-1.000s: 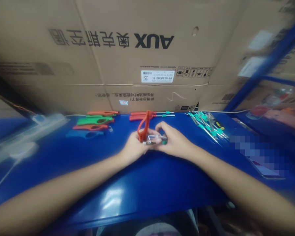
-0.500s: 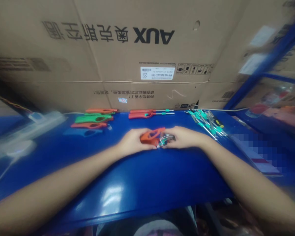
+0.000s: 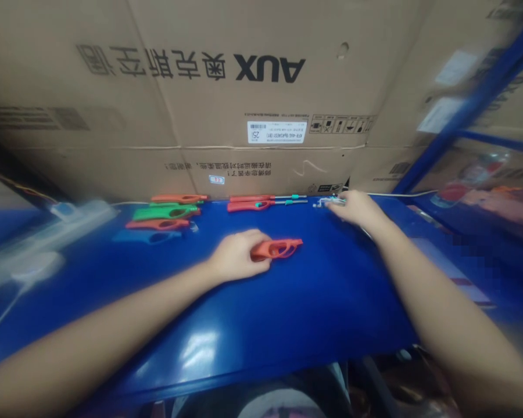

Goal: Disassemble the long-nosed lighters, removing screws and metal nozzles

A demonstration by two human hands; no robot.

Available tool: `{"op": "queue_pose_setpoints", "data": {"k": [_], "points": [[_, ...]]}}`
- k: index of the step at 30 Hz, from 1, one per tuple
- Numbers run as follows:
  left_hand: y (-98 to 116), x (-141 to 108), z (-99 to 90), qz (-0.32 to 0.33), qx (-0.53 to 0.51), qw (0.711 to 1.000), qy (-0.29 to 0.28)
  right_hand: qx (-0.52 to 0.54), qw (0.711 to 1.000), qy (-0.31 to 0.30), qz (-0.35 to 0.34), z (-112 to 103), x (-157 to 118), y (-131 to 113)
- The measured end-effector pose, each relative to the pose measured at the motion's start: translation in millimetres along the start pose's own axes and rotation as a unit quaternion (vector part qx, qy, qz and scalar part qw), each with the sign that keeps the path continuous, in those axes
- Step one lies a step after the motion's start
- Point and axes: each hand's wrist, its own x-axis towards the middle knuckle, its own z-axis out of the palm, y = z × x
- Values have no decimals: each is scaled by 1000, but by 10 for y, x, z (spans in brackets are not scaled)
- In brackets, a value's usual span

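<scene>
My left hand (image 3: 242, 255) is closed around the rear of an orange-red lighter casing (image 3: 283, 248) just above the middle of the blue table. The casing's trigger loop points right, free of the fingers. My right hand (image 3: 359, 209) is at the back right, its fingers bent over a metal-and-teal lighter part (image 3: 329, 202) whose thin pale ends stick out to the left. The hand and wrist hide most of the pile of such parts there, so what exactly lies within the grip is hard to see.
Orange, green and blue lighter casings (image 3: 168, 211) lie in a row at the back left. Two red lighters with metal rods (image 3: 253, 204) lie at the back middle. A white power strip (image 3: 82, 223) is at left; a cardboard wall (image 3: 200, 116) stands behind the blue table (image 3: 287, 313).
My right hand has left the casing, moving right and back to the pile of metal-and-teal parts. My left hand still holds the casing, now with its loop end uncovered.
</scene>
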Motion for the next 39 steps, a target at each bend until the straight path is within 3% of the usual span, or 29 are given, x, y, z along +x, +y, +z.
{"op": "queue_pose_setpoints", "data": {"k": [3,7,15,23,28,32,35,39], "points": [[14,-20,-3,20,20,1000,-8,3,998,-11,65,-18,123,200],[25,-22,-16,32,26,999,-14,1,993,22,116,-7,210,377],[27,-18,-25,49,23,999,-3,19,990,93,108,113,279,478],[31,-12,-29,57,39,998,-8,3,993,114,6,249,258,446],[59,17,-95,52,50,996,-50,18,981,96,-165,452,92,110],[129,47,-263,39,59,991,-118,42,959,72,-272,702,-26,-196],[180,44,-433,29,69,983,-167,64,948,79,-300,810,-20,-303],[203,6,-633,-16,93,970,-224,84,936,97,-327,803,43,-388]]}}
